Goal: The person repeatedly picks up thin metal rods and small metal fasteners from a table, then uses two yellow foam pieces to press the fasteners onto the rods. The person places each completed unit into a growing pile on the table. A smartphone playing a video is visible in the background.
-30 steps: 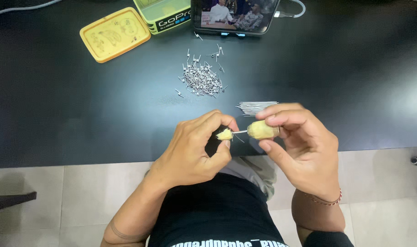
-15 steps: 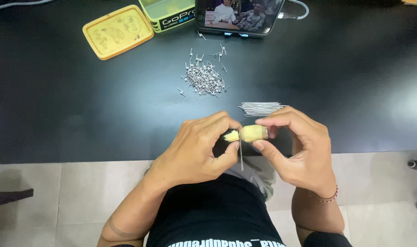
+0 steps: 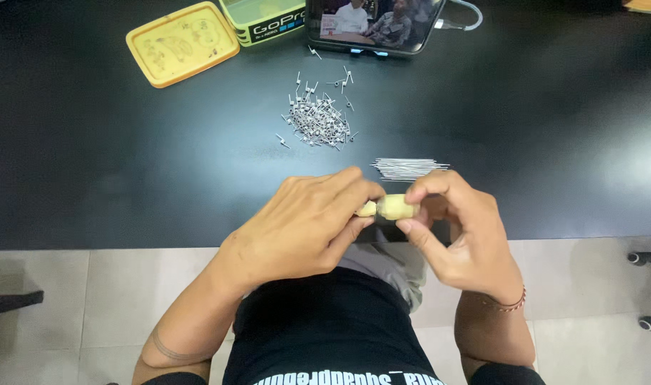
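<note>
Where a thin wire stuck out between the two yellowish pieces a second ago, none shows now — the left hand (image 3: 307,224) and right hand (image 3: 457,232) have closed together, each pinching its end of the small tool (image 3: 389,207). It sits above the table (image 3: 90,178) edge, short of the wire bundle (image 3: 407,168) — the coil pile (image 3: 318,121) lies farther back.

Coil pile (image 3: 317,121) behind hands (image 3: 382,214), wire bundle (image 3: 407,168) right of pile

Left hand (image 3: 307,224) curled, knuckles up, fingertips pinched tight. Right hand (image 3: 459,224) facing it, thumb and fingers closed, tips meeting the left's. Both forearms angled inward toward the grip.
</note>
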